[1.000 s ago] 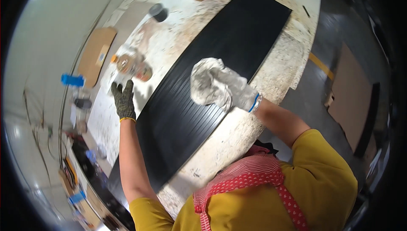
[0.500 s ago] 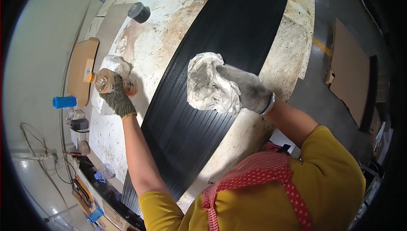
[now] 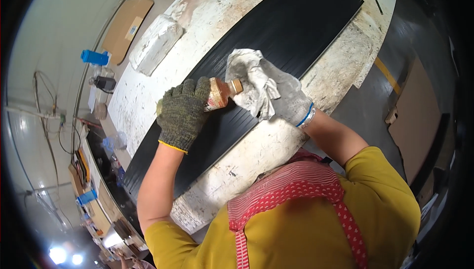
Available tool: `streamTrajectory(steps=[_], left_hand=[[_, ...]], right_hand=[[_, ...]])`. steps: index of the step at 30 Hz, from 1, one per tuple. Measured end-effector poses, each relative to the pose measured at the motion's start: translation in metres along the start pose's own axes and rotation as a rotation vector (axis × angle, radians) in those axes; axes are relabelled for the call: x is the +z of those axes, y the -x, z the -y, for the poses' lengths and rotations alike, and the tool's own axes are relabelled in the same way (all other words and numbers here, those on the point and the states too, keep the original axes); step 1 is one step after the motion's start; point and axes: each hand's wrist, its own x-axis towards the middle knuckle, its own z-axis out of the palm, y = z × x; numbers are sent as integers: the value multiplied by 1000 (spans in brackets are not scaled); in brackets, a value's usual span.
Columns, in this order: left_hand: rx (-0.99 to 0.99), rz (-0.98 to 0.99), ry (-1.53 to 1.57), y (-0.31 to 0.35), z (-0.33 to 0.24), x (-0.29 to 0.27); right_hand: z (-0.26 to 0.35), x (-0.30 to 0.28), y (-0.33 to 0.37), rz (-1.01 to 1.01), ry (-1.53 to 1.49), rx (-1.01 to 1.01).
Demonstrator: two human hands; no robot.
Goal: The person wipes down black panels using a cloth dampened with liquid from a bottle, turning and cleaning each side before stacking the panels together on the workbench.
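Now a small bottle (image 3: 219,93) is held tipped in the left hand (image 3: 183,113), grip clamped round its body, neck pointed at the rag (image 3: 249,81), likely so liquid lands on the cloth. The rag is bunched in the right hand (image 3: 284,98), grip closed on it, held up against the bottle mouth just above the black panel (image 3: 276,42). The panel is laid flat along the table (image 3: 163,91), probably for an easy wipe. A wrapped white block (image 3: 155,43) is parked well aside.
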Motion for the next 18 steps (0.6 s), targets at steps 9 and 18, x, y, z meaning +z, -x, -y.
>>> streamTrajectory(steps=[9, 18], left_hand=[[12, 31, -184, 12, -4, -23], [0, 39, -259, -1, -2, -45]], right_hand=[[15, 4, 21, 47, -763, 245], [16, 12, 10, -112, -599, 293]])
